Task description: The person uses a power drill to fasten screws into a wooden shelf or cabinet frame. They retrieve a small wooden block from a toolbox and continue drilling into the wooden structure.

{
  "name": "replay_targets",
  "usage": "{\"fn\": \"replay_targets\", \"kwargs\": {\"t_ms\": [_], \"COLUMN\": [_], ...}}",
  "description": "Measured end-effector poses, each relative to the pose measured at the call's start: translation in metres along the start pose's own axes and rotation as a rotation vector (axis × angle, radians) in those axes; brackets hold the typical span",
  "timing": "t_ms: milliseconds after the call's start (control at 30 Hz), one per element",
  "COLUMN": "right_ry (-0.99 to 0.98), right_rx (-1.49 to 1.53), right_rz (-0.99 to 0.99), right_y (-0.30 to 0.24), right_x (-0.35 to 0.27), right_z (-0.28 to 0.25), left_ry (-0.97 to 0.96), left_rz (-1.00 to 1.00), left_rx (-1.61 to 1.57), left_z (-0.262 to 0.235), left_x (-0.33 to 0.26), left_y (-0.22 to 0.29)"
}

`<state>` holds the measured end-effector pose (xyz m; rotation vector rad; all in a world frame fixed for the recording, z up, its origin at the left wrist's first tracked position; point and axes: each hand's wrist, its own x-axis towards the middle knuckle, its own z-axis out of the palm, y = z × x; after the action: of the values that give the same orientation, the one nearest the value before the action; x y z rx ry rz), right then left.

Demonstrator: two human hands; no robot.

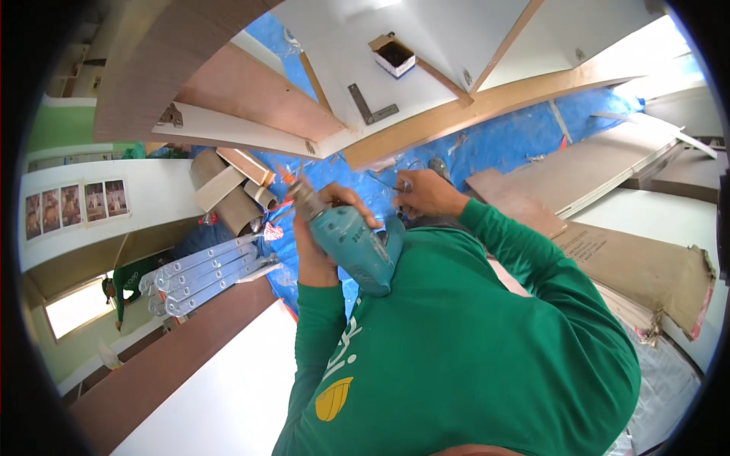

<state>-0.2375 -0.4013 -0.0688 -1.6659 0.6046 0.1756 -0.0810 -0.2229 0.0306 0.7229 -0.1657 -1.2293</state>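
Note:
My left hand (312, 239) is wrapped round a teal power drill (353, 247), held close against my chest. The drill's grey metal chuck end (306, 199) points up and to the far left, with a blurred orange shape just past it. To the right of the drill, my right hand (432, 194) is closed, with its fingertips pressed together. Whatever they pinch is too small to make out. Below that hand, a dark thing at my waist shows only in part.
Ahead stands a white cabinet panel with a wooden edge (456, 121), bearing a metal square (369, 106) and a small open box (394, 57). A folded ladder (209, 277) lies left. Boards (601, 167) and cardboard (635, 262) are stacked right. Blue sheeting (509, 137) covers the floor. Another person (129, 285) works far left.

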Motion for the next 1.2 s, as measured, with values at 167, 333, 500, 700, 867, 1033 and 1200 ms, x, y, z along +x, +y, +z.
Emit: {"fn": "replay_targets", "kwargs": {"t_ms": [167,333,500,700,867,1033,1200], "right_ry": [0.299,0.435,0.398,0.298,0.260,0.280,0.310], "right_rx": [-0.057,-0.184,-0.343,-0.473,-0.484,-0.370,-0.502], "right_rz": [-0.271,-0.533,-0.636,-0.720,-0.622,-0.526,-0.473], "right_y": [-0.011,-0.060,-0.071,-0.092,-0.089,-0.081,-0.065], "right_x": [-0.026,-0.066,-0.071,-0.070,-0.062,-0.064,-0.056], "right_z": [-0.009,-0.028,-0.041,-0.050,-0.051,-0.047,-0.041], "left_ry": [0.042,-0.127,0.289,-0.068,-0.144,-0.115,-0.212], "left_rz": [-0.341,-0.345,0.328,0.019,-0.090,-0.171,0.007], "left_rx": [-0.162,-0.237,1.069,0.850,0.708,0.796,0.958], "left_z": [-0.024,-0.024,-0.002,0.010,0.008,-0.008,-0.002], "left_x": [0.008,-0.004,0.024,0.027,0.039,0.055,0.051], "left_y": [0.012,-0.003,-0.035,-0.036,-0.034,-0.047,-0.053]}}
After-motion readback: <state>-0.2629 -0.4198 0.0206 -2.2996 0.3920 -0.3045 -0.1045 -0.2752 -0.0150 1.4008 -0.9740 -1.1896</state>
